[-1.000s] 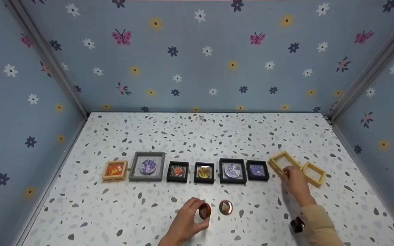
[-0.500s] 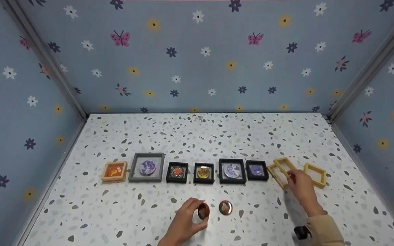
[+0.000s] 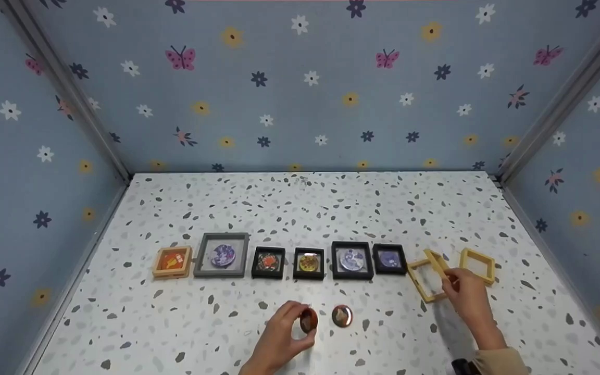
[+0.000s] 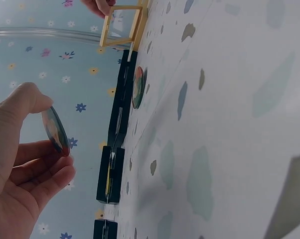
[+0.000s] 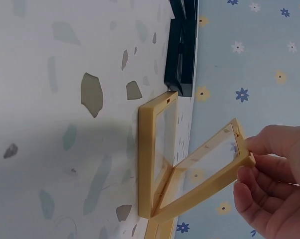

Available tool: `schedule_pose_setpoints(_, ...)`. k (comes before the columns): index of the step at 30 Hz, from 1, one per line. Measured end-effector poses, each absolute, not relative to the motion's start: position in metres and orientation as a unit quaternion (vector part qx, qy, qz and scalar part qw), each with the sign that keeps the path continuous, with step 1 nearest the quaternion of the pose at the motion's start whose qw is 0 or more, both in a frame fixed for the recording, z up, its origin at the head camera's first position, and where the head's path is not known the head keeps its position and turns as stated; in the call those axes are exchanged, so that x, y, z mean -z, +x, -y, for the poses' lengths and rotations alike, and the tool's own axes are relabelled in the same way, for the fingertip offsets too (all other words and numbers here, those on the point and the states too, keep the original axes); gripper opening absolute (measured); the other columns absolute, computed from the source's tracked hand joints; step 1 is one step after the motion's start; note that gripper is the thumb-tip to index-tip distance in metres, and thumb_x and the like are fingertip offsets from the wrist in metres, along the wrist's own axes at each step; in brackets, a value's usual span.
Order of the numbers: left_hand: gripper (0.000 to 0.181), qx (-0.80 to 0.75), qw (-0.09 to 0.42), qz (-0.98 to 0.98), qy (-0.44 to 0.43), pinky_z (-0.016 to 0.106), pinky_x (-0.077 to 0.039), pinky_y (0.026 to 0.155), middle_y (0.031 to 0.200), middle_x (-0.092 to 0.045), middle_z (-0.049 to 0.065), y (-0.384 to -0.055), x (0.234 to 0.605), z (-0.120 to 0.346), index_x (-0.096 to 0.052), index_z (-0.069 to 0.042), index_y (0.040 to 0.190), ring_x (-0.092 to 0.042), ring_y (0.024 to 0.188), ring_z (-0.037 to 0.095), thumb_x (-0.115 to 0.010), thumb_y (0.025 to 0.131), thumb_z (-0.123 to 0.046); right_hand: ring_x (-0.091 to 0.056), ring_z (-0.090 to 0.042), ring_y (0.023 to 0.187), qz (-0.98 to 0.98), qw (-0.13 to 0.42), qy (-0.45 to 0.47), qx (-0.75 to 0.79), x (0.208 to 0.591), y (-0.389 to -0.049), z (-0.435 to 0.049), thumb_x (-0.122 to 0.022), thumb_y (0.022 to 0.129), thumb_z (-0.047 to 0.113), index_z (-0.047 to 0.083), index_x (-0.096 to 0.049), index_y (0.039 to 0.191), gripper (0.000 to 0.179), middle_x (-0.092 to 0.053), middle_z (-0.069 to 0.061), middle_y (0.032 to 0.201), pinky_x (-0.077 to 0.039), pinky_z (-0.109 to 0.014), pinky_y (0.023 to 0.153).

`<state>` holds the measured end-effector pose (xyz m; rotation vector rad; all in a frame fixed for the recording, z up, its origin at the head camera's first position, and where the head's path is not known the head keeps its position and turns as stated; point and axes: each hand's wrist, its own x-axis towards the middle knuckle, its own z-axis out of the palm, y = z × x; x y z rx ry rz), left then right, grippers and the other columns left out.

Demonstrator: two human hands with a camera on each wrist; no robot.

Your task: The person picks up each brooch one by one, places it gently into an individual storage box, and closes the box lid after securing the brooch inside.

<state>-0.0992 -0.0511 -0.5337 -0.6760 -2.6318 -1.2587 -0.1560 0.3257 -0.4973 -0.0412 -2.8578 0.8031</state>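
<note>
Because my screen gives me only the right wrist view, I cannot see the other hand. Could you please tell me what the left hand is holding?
Observer: The left hand pinches a round disc between thumb and fingers.
Operator: Thank you. Is there any other disc lying loose?
Observer: Yes, a second disc lies on the speckled table, just to the right of the held one.
Operator: And the black frames at the top of my picture, do they contain something?
Observer: In the head view, each of the four shows a patterned round piece inside.
</note>
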Motion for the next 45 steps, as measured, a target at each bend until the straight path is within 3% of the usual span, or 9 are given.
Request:
schedule_pose_setpoints(14, 0.036, 0.412, 0.089, 0.879, -0.223, 0.026, -0.047, 0.071, 0.099, -0.052, 0.001, -0.099, 0.531, 0.051, -0.058, -0.006, 0.107, -0.053, 0.085, 0.012, -0.068, 0.074, -0.019, -0.053, -0.018, 0.064, 0.966, 0.094, -0.019, -0.239, 0.486, -0.128, -0.32, -0.06, 0.078, 0.004, -0.007, -0.061, 0.098, 0.022, -0.057, -0.008, 0.075, -0.042, -0.027, 0.051)
schedule_pose_setpoints(24, 0.036, 0.41, 0.097, 0.878, -0.226, 0.026, -0.047, 0.07, 0.097, -0.053, 0.0, -0.099, 0.532, 0.05, -0.059, -0.006, 0.105, -0.053, 0.084, 0.011, -0.068, 0.074, -0.02, -0.05, -0.014, 0.063, 0.97, 0.056, 0.014, -0.236, 0.482, -0.119, -0.314, -0.06, 0.081, 0.004, -0.005, -0.06, 0.1, 0.022, -0.055, -0.004, 0.075, -0.042, -0.025, 0.052)
schedule_pose_setpoints(45, 0.036, 0.414, 0.097, 0.874, -0.237, 0.025, -0.047, 0.071, 0.098, -0.053, 0.002, -0.1, 0.53, 0.047, -0.058, -0.003, 0.106, -0.053, 0.085, 0.012, -0.067, 0.075, -0.02, -0.049, -0.007, 0.062, 0.962, 0.102, 0.084, -0.238, 0.481, -0.111, -0.291, -0.061, 0.078, -0.003, 0.001, -0.064, 0.093, 0.016, -0.055, -0.001, 0.078, -0.044, -0.022, 0.052)
